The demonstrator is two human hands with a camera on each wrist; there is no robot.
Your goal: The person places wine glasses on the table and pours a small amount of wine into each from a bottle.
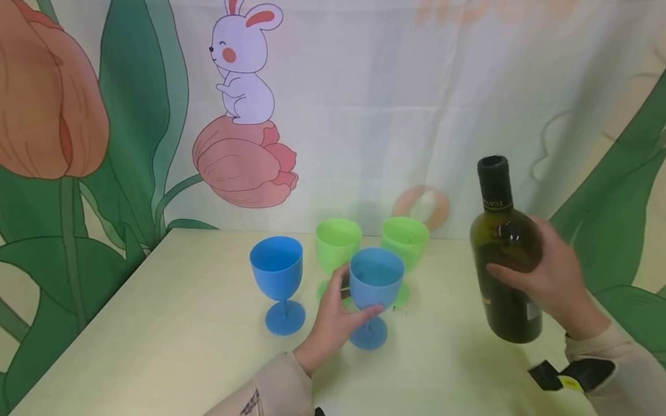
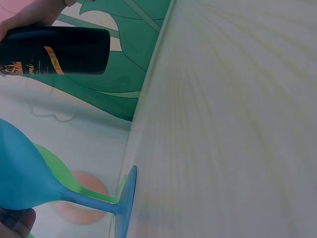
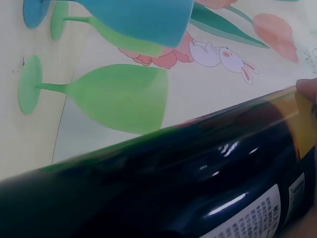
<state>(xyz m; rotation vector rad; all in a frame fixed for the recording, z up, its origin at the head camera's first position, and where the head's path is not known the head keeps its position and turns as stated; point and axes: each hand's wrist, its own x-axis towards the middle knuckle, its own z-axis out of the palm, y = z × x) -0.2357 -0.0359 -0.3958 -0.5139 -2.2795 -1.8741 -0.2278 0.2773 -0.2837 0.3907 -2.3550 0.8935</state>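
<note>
My left hand (image 1: 333,326) grips the bowl of a lighter blue goblet (image 1: 372,293), thumb in front and fingers round the far side. The goblet stands upright, its foot low at the tabletop. On the right, my right hand (image 1: 559,280) holds a dark green wine bottle (image 1: 507,300) round its body. The bottle is nearly upright, with its open mouth at the top and a black neck wrap. In the left wrist view the base of the bottle (image 2: 79,49) hangs above the table. A printed label (image 3: 252,218) shows in the right wrist view.
Left of my left hand stands a darker blue goblet (image 1: 281,283). Behind the held one are two green goblets, one at left (image 1: 335,248) and one at right (image 1: 408,248). A printed cloth (image 1: 354,115) with a rabbit and tulips hangs behind the pale table (image 1: 171,346).
</note>
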